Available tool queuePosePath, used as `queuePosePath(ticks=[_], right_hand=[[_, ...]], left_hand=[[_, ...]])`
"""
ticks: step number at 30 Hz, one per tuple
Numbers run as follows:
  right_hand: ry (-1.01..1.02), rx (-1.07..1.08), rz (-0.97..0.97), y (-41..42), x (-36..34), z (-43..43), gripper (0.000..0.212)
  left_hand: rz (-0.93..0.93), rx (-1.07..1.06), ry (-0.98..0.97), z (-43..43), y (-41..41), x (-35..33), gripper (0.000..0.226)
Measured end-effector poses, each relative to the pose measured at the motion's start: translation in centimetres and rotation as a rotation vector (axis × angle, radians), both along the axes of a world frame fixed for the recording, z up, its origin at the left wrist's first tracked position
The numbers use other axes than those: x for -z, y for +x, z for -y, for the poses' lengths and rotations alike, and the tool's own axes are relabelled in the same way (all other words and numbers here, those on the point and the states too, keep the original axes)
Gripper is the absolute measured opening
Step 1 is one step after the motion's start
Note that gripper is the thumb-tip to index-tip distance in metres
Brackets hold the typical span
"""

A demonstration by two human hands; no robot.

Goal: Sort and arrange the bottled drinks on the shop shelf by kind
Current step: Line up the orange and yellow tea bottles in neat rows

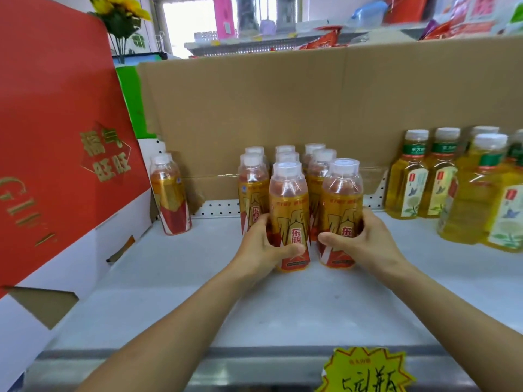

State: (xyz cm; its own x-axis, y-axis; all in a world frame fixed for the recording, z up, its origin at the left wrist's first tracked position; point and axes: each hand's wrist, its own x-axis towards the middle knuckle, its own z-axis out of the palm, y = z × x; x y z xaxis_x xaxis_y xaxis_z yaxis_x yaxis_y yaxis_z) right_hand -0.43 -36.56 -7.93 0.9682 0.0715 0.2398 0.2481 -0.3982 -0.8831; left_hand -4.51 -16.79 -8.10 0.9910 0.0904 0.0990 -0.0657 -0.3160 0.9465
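On the shelf (175, 278): your orange bottles (253, 179) stand clustered mid-shelf, in front of the cardboard (254, 108).
Left hand (261, 246): you grip the front-left bottle (289, 205), thumb across its label.
Right hand (368, 244): you grip the front-right bottle (342, 199), just beside the other.
Lone bottle (169, 193): same kind, at your left beside the red box (56, 123).
Tea bottles (441, 176): grouped at your right, apart from the cluster.
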Motion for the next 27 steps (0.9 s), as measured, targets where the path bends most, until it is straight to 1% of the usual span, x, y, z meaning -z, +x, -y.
queuePosePath(ticks=[2, 6, 7, 9, 11, 12, 14, 15, 16, 18, 20, 22, 24, 25, 27], right_hand=[[-0.013, -0.007, -0.009, 0.1, 0.0, -0.1, 0.071], [-0.023, -0.018, -0.025, -0.2, -0.2, -0.4, 0.073], [-0.024, -0.02, -0.022, -0.2, -0.1, -0.4, 0.074], [-0.011, -0.028, -0.013, -0.4, -0.2, -0.4, 0.075], [0.011, -0.028, 0.05, -0.7, -0.5, -0.5, 0.08], [0.024, -0.018, 0.108, -0.8, -1.0, -0.5, 0.082], [0.062, 0.017, 0.227, -0.9, -2.6, -0.7, 0.081], [0.07, 0.029, 0.27, -0.8, -3.4, -0.8, 0.079], [0.064, 0.035, 0.301, -0.5, -4.2, -0.9, 0.077], [0.012, 0.054, 0.343, 0.2, -5.6, -1.2, 0.074], [-0.075, 0.077, 0.398, 0.6, -6.7, -1.6, 0.068], [-0.166, 0.073, 0.445, 0.9, -7.4, -2.1, 0.057], [-0.234, 0.065, 0.478, 1.0, -7.7, -2.5, 0.046], [-0.255, 0.072, 0.493, 1.1, -7.7, -2.7, 0.042], [-0.263, 0.092, 0.494, 1.1, -7.5, -2.8, 0.039]], left_hand=[[0.008, 0.001, 0.024, 0.1, 0.2, 0.2, 0.07], [0.028, -0.029, 0.062, 0.1, 0.3, 0.5, 0.066], [0.042, -0.034, 0.079, 0.1, 0.3, 0.6, 0.068], [0.063, -0.041, 0.132, -0.1, 0.1, 0.5, 0.077], [0.122, -0.045, 0.203, -0.9, -0.3, 0.2, 0.084], [0.179, -0.067, 0.24, -1.6, -0.6, -0.2, 0.081], [0.319, -0.177, 0.302, -3.7, -1.1, -1.6, 0.068], [0.379, -0.26, 0.303, -5.1, -1.2, -2.4, 0.063], [0.429, -0.357, 0.282, -6.7, -1.0, -3.4, 0.06], [0.491, -0.543, 0.235, -10.2, -0.1, -5.1, 0.062], [0.465, -0.694, 0.205, -13.8, 1.5, -6.5, 0.072], [0.37, -0.76, 0.178, -17.0, 3.2, -7.2, 0.085], [0.239, -0.742, 0.143, -19.1, 4.8, -7.2, 0.094], [0.181, -0.713, 0.118, -19.6, 5.4, -7.1, 0.095], [0.12, -0.677, 0.088, -20.0, 6.3, -6.7, 0.088]])
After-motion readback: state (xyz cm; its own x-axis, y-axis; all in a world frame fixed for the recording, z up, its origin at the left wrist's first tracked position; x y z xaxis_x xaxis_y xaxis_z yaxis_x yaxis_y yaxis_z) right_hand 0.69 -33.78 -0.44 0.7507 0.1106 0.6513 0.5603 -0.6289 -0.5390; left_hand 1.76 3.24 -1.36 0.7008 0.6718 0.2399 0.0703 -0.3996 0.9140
